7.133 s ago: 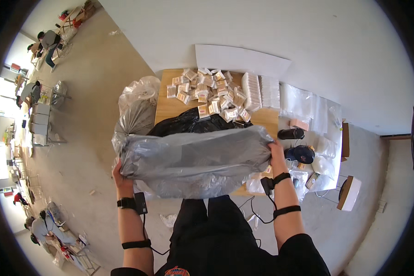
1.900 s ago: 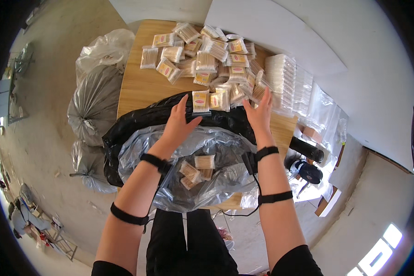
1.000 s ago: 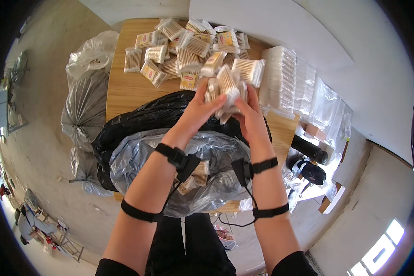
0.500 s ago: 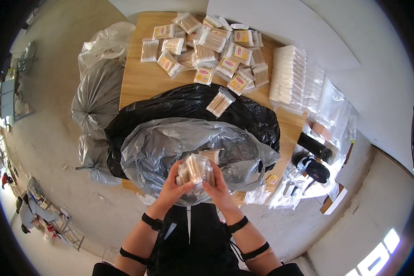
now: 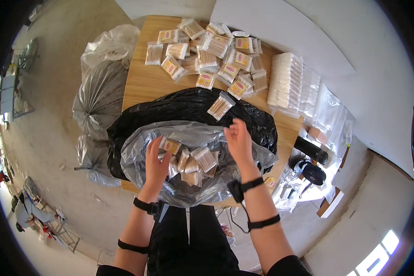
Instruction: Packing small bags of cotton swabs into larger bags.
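Note:
Several small clear packs of cotton swabs (image 5: 203,158) lie loose inside a grey plastic bag (image 5: 138,138) in front of me. My left hand (image 5: 156,163) is over the bag's left side with fingers apart, holding nothing. Its fingers are right beside a swab pack with a yellow label (image 5: 170,145); I cannot tell whether they touch it. My right hand (image 5: 238,140) is raised at the bag's right rim, empty, its fingers loosely bent. Just beyond it, one swab pack (image 5: 221,106) rests on the black plastic bag (image 5: 170,101) around the grey one.
A heap of swab packs (image 5: 211,50) covers the far part of the wooden table (image 5: 138,83). White stacked packs (image 5: 285,80) stand at right, near a black bottle (image 5: 311,150) and a small fan (image 5: 313,174). Filled plastic bags (image 5: 99,94) sit left. A person (image 5: 30,214) is far left.
The bunch of swab packs that both hands held now lies in the grey bag. My hands have parted, the left going left, the right moving right and forward.

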A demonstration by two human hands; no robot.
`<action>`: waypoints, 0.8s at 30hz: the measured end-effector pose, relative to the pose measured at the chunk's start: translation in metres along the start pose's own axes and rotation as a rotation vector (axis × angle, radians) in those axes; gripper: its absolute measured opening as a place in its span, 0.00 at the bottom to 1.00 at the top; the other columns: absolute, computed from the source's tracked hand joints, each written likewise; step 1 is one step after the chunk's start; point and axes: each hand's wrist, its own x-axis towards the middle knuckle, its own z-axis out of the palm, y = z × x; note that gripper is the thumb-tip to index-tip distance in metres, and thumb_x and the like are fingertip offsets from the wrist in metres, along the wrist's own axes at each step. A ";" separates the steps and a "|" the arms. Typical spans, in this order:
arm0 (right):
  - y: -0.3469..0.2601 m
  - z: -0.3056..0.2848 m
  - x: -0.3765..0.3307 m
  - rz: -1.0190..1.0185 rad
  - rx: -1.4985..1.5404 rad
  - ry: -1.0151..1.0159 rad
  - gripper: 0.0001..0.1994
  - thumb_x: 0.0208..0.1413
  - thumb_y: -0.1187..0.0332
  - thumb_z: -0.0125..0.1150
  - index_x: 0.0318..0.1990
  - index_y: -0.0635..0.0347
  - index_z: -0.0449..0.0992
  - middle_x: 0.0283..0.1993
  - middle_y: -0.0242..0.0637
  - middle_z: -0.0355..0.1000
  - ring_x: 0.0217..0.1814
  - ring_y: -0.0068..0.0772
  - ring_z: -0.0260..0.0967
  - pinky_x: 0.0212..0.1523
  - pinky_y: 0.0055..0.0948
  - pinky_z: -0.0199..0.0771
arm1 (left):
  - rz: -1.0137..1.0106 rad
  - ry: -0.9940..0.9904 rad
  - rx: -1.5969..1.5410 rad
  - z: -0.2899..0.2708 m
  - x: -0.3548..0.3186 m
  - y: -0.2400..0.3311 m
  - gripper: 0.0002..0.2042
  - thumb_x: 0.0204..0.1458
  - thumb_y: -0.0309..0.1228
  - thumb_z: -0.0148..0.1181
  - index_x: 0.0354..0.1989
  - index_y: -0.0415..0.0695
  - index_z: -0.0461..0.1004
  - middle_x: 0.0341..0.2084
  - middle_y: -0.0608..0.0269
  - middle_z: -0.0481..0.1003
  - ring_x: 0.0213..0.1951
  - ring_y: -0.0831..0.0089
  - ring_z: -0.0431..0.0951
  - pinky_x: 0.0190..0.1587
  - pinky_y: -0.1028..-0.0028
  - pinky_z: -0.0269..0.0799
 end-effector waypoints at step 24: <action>0.011 -0.019 0.176 0.083 -0.156 0.089 0.56 0.34 0.50 0.71 0.65 0.64 0.39 0.64 0.60 0.47 0.66 0.58 0.44 0.64 0.42 0.49 | 0.079 0.102 0.157 0.043 0.265 0.023 0.54 0.35 0.55 0.67 0.67 0.46 0.40 0.62 0.28 0.37 0.63 0.36 0.41 0.62 0.54 0.47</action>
